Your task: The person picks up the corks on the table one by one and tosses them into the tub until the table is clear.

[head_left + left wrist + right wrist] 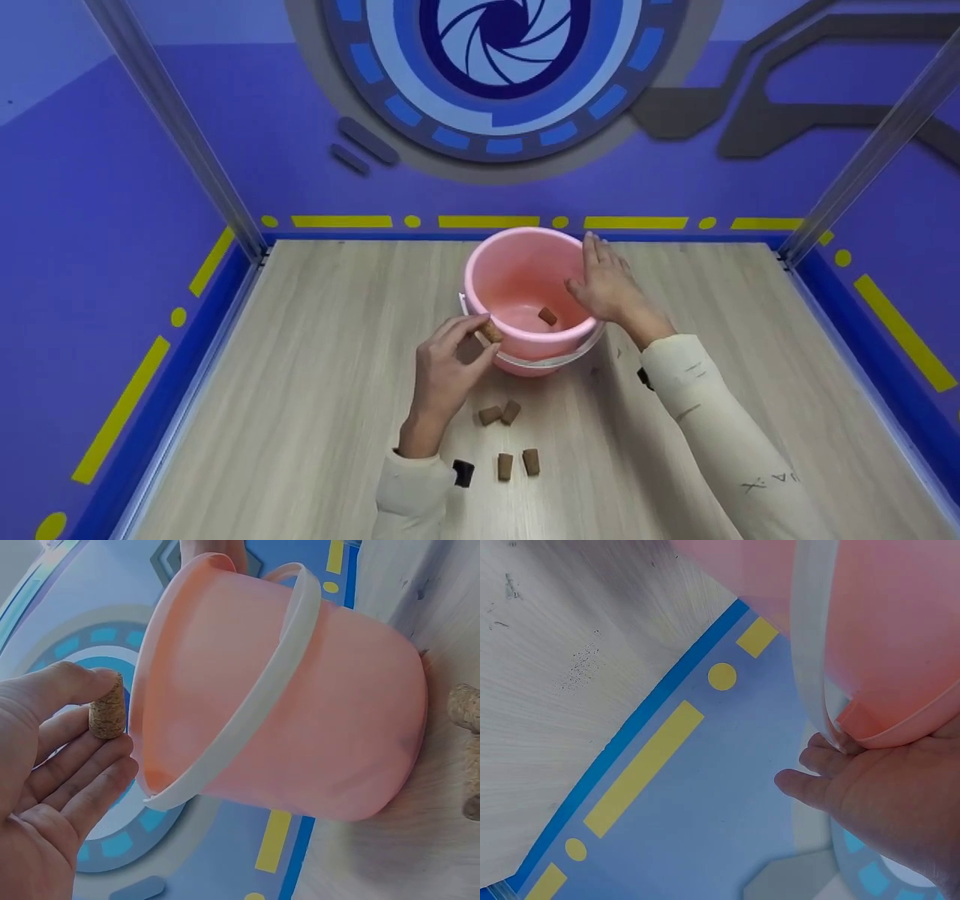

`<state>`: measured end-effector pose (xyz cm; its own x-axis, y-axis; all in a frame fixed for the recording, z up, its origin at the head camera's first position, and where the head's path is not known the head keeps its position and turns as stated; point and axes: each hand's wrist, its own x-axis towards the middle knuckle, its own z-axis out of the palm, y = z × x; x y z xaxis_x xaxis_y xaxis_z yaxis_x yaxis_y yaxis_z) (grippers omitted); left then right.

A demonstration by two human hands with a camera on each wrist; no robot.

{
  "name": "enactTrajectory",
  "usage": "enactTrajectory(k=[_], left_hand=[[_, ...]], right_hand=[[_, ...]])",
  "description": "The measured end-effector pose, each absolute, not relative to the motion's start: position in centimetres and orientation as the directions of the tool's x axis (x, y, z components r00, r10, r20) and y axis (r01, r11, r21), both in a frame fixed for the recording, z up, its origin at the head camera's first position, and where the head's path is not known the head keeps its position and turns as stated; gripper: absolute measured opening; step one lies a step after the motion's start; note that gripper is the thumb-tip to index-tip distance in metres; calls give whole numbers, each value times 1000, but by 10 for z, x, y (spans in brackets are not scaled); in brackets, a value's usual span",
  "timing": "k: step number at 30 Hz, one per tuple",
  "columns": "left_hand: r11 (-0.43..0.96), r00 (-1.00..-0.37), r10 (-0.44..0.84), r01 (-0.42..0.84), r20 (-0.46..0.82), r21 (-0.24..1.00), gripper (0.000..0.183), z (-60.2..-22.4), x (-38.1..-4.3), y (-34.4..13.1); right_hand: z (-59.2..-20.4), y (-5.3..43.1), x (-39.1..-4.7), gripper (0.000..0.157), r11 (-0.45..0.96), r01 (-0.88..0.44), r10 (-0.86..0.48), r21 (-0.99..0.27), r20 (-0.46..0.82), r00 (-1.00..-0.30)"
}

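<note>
A cork [490, 331] is pinched between the thumb and fingers of my left hand [446, 367], right at the near left rim of a pink bucket [517, 244]. In the left wrist view that cork [108, 706] stands upright at the fingertips, beside the bucket's mouth. My right hand [609, 289] rests on the bucket's right rim with its fingers straight and its thumb over the inside. Another cork [548, 316] lies on the bucket's floor. The white handle [262, 697] hangs down across the bucket's near side.
Several loose corks lie on the wooden table [337, 360] in front of the bucket, one pair [490, 415] close to it and another [505, 467] nearer to me. Blue panels [217, 142] with yellow dashes enclose the table at the back and both sides.
</note>
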<state>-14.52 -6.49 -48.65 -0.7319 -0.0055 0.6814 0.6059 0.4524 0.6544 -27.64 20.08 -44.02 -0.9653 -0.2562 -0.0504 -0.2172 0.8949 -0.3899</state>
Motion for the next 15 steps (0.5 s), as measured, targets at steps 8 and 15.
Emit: enactTrajectory(k=[8, 15], left_hand=[[451, -729, 6, 613, 685, 649, 38, -483, -150, -64], [445, -707, 6, 636, 707, 631, 38, -480, -154, -65]], right_hand=[[-441, 200, -277, 90, 898, -202, -244, -391, -60, -968], [-440, 199, -276, 91, 901, -194, -240, -388, -74, -968]])
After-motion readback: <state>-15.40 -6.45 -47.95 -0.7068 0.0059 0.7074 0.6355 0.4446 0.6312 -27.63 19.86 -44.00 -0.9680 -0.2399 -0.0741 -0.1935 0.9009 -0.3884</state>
